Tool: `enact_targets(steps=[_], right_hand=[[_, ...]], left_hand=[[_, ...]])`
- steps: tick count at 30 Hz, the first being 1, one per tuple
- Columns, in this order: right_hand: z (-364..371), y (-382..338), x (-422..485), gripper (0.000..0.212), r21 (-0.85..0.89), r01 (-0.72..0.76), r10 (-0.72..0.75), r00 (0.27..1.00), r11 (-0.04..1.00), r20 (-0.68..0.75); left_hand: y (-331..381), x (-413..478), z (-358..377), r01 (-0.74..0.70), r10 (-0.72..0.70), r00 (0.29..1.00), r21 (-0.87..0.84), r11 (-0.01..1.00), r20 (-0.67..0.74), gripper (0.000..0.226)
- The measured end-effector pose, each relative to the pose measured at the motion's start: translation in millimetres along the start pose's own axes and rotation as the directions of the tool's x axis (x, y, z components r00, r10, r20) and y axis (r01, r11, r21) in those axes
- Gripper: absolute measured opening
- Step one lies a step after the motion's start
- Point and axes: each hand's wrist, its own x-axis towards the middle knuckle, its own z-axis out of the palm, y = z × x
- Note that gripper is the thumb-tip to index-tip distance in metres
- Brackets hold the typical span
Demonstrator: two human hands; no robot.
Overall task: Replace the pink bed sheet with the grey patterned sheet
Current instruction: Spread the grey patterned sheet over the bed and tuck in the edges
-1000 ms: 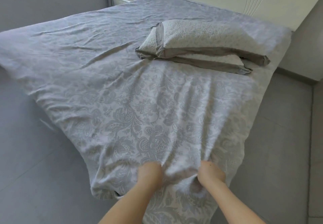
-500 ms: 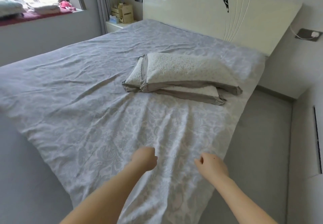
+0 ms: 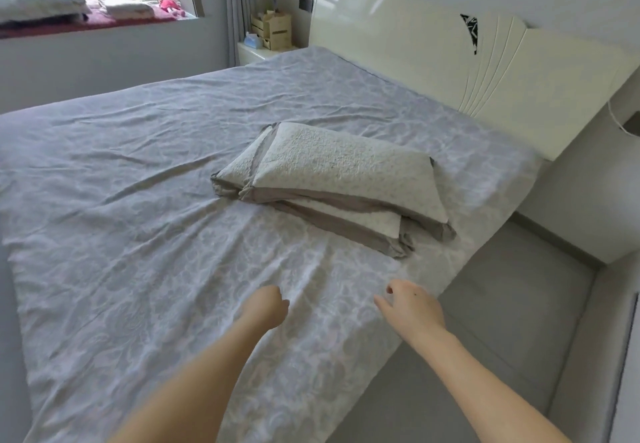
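Note:
The grey patterned sheet [image 3: 145, 235] lies spread over the whole bed, wrinkled, its near edge hanging over the side. Two stacked pillows [image 3: 332, 186] in white textured covers with grey trim rest on it toward the headboard. My left hand [image 3: 265, 307] hovers just over the sheet near the bed's near edge, fingers loosely curled, holding nothing. About a hand's width to the right, my right hand [image 3: 410, 306] also floats over the sheet with relaxed fingers and grips nothing. No pink sheet shows on the bed.
A cream headboard [image 3: 433, 51] stands at the far end. A nightstand [image 3: 256, 53] with a wooden box sits in the far corner. Folded bedding [image 3: 41, 6] lies on the window ledge. Grey floor [image 3: 512, 321] runs along the bed's right side beside a wall.
One second ago both hands gripped the sheet's hanging edge. They have let it go and lifted above the bed, and my view has risen toward the headboard.

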Motion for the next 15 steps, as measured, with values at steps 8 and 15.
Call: enact_targets(steps=[8,15], right_hand=[[-19.4,32.5,122.5,0.034,-0.065,0.131,-0.13,0.991,0.989,0.02],[-31.7,44.4,252.6,0.037,-0.13,0.209,-0.202,0.977,0.969,0.065]], left_hand=[[70.4,91.4,-14.7,0.153,-0.224,0.973,-0.582,0.799,-0.052,0.035],[127.4,180.0,-28.4,0.216,-0.306,0.952,-0.646,0.732,-0.029,0.039]])
